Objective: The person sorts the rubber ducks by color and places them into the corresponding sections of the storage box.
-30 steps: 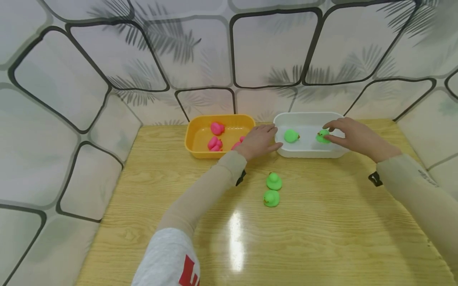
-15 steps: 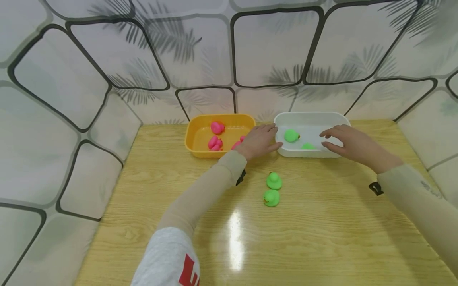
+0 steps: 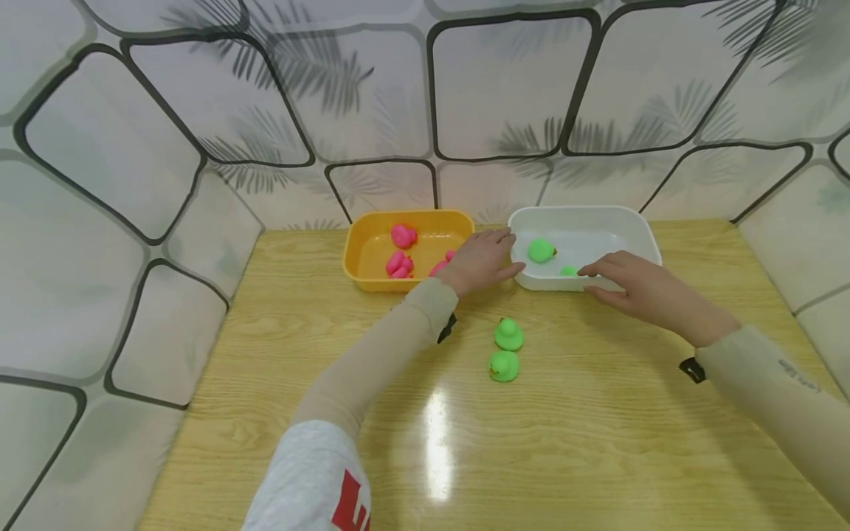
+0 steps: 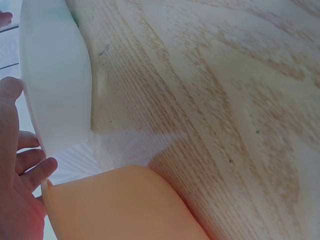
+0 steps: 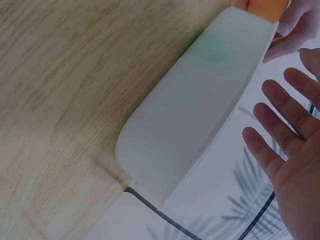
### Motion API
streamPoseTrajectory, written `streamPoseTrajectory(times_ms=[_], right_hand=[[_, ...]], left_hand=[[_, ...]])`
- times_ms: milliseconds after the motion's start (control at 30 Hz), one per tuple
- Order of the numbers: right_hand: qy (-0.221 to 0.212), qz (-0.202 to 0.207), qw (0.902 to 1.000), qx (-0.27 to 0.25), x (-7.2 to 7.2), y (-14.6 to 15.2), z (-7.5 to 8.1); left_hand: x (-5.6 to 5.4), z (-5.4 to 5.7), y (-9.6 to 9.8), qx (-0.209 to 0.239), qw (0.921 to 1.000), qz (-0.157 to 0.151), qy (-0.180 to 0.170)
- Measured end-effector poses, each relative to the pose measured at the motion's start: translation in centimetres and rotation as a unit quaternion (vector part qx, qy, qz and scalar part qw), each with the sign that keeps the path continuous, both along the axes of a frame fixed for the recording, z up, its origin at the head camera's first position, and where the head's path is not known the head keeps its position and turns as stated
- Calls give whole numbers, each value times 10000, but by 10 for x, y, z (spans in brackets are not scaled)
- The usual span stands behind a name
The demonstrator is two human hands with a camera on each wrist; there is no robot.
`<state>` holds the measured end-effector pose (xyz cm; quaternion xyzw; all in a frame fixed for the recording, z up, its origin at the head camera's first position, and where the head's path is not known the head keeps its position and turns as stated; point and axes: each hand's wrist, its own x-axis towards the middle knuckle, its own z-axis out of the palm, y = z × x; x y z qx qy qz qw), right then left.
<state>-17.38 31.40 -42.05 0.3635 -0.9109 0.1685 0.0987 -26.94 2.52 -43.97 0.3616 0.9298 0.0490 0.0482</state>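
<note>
My left hand [image 3: 481, 259] rests between the two trays, its relaxed fingers at the left rim of the white tray [image 3: 617, 214]. In the left wrist view, its thumb and fingertips [image 4: 42, 172] meet the rims of the white and orange trays. My right hand [image 3: 637, 291] hovers over the white tray's front right rim, holding nothing; the right wrist view shows its fingers [image 5: 267, 147] extended and spread. Inside the white tray sit a green rubber duck [image 3: 541, 251] and a second green duck [image 3: 569, 271], mostly hidden behind the front wall.
The orange tray [image 3: 355, 251] at left holds several pink rubber ducks [image 3: 402, 236]. Two more green ducks, one upright [image 3: 508, 334] and one nearer me [image 3: 504, 366], stand on the wooden table [image 3: 571, 435] in front of the trays. Patterned walls close off the back and sides.
My right hand has let go of a green duck inside the white tray, then moved toward the front rim. That duck now lies by the front wall. My left hand has stayed put.
</note>
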Motion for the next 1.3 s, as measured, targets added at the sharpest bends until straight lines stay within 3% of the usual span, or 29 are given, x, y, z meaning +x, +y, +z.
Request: streamPoseTrajectory(times_ms=[533, 1300], right_hand=[[238, 598, 9977, -233, 16, -20, -10], [83, 1116, 9937, -63, 34, -57, -27]], left_hand=[[1, -1, 0, -54, 10000, -20, 23], [0, -1, 2, -65, 10000, 24, 26]])
